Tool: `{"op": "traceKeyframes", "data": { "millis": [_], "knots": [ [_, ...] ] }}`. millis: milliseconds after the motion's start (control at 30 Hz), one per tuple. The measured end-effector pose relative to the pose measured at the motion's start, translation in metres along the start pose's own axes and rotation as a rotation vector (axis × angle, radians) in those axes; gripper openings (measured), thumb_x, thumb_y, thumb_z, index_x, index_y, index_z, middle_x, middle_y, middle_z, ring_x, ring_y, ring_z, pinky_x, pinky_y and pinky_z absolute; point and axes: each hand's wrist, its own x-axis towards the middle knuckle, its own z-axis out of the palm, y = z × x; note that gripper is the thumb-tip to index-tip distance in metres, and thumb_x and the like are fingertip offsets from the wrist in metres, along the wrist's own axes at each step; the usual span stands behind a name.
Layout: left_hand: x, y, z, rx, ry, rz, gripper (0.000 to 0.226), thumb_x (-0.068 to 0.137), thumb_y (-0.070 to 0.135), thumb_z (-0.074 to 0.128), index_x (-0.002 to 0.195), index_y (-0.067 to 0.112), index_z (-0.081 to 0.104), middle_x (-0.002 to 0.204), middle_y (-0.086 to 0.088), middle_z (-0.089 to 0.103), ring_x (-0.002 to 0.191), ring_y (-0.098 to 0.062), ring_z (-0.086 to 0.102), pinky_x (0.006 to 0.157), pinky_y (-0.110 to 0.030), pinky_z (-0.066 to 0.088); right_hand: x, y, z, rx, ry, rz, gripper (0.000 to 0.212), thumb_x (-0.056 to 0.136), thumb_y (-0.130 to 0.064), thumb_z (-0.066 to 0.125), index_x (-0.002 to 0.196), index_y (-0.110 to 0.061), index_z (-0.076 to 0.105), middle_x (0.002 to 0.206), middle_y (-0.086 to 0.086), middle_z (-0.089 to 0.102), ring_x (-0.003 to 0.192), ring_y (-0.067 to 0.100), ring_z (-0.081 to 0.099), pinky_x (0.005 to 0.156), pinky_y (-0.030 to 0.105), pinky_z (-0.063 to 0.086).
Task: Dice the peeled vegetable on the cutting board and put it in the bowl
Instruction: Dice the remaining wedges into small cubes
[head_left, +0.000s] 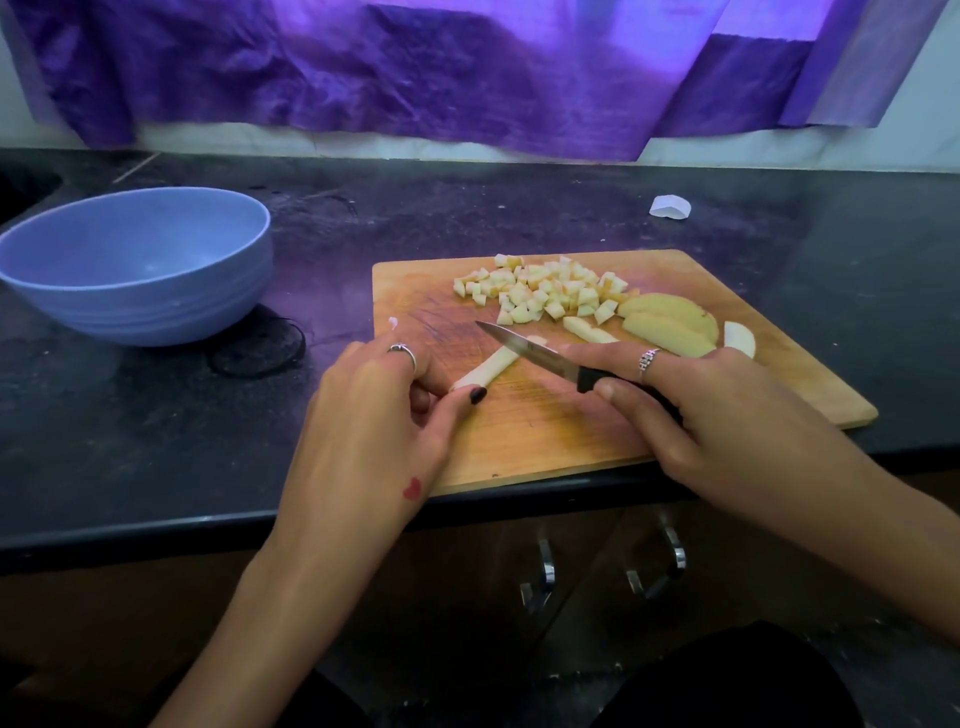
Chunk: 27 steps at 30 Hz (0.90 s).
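Note:
A wooden cutting board (545, 436) lies on the dark counter. At its far side sits a pile of pale diced vegetable (545, 291), with several uncut slices (670, 325) to the right. My left hand (384, 421) pinches the near end of a long pale strip (488, 370). My right hand (691, 410) grips a black-handled knife (524, 351), index finger laid along its spine, blade across the strip's far end. A second strip (589, 328) lies beyond the blade. The blue bowl (140, 260) stands empty at the left.
A white scrap (670, 207) lies on the counter behind the board. A dark elastic band (260, 343) rests beside the bowl. Purple cloth (415, 67) hangs along the back wall. Cabinet handles (545, 577) show below the counter's front edge.

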Motion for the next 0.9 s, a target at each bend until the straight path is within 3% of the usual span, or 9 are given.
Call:
{"op": "traceKeyframes", "data": {
  "millis": [233, 333, 467, 533, 633, 833, 900],
  "knots": [
    [0.000, -0.001, 0.001, -0.023, 0.009, -0.001, 0.022, 0.078, 0.036, 0.072, 0.068, 0.019, 0.064, 0.065, 0.011, 0.054, 0.069, -0.007, 0.048, 0.058, -0.015, 0.036, 0.012, -0.010, -0.002, -0.121, -0.049, -0.060, 0.042, 0.095, -0.049, 0.023, 0.137, -0.056, 0.026, 0.065, -0.011, 0.049, 0.057, 0.006, 0.046, 0.044, 0.021, 0.026],
    [-0.001, 0.000, 0.002, -0.028, 0.013, -0.015, 0.024, 0.079, 0.037, 0.072, 0.066, 0.020, 0.062, 0.065, 0.010, 0.054, 0.070, -0.008, 0.048, 0.058, -0.015, 0.035, 0.017, -0.011, -0.004, -0.134, -0.071, -0.081, 0.041, 0.098, -0.048, 0.026, 0.138, -0.055, 0.021, 0.068, -0.012, 0.047, 0.062, 0.005, 0.048, 0.047, 0.021, 0.032],
    [-0.001, 0.000, 0.002, -0.041, 0.013, -0.023, 0.024, 0.079, 0.038, 0.071, 0.066, 0.021, 0.061, 0.065, 0.010, 0.055, 0.072, -0.010, 0.050, 0.059, -0.022, 0.038, 0.004, -0.006, -0.001, -0.340, -0.050, -0.140, 0.048, 0.100, -0.044, 0.020, 0.142, -0.051, -0.004, 0.081, -0.007, 0.058, 0.068, 0.014, 0.056, 0.056, 0.028, 0.047],
    [-0.001, 0.000, 0.002, -0.051, 0.013, -0.026, 0.023, 0.079, 0.038, 0.071, 0.067, 0.020, 0.062, 0.065, 0.009, 0.056, 0.073, -0.010, 0.050, 0.060, -0.019, 0.038, -0.001, 0.001, 0.001, -0.349, 0.006, -0.141, 0.047, 0.099, -0.043, 0.021, 0.143, -0.052, 0.007, 0.076, -0.006, 0.062, 0.062, 0.018, 0.058, 0.052, 0.031, 0.048],
    [-0.002, 0.000, 0.003, -0.053, 0.007, -0.030, 0.023, 0.079, 0.038, 0.071, 0.068, 0.020, 0.063, 0.065, 0.010, 0.055, 0.072, -0.009, 0.050, 0.061, -0.019, 0.039, -0.005, 0.002, 0.003, -0.163, 0.060, -0.110, 0.045, 0.093, -0.048, 0.022, 0.136, -0.046, 0.036, 0.053, -0.006, 0.054, 0.043, 0.016, 0.050, 0.036, 0.026, 0.035],
    [-0.001, 0.001, 0.002, -0.074, 0.014, -0.020, 0.022, 0.078, 0.035, 0.073, 0.066, 0.021, 0.062, 0.065, 0.010, 0.055, 0.071, -0.008, 0.050, 0.059, -0.018, 0.038, 0.003, -0.007, 0.000, -0.149, 0.021, -0.126, 0.059, 0.084, -0.057, 0.007, 0.138, -0.052, 0.030, 0.056, -0.010, 0.046, 0.048, 0.008, 0.044, 0.041, 0.022, 0.028],
    [-0.001, 0.000, 0.003, -0.083, 0.020, -0.020, 0.022, 0.078, 0.034, 0.074, 0.066, 0.020, 0.062, 0.065, 0.011, 0.054, 0.070, -0.007, 0.050, 0.059, -0.015, 0.037, 0.010, -0.008, 0.001, -0.163, -0.006, -0.140, 0.053, 0.087, -0.057, 0.011, 0.139, -0.054, 0.024, 0.061, -0.011, 0.046, 0.054, 0.006, 0.044, 0.044, 0.020, 0.023]
  ]
}}
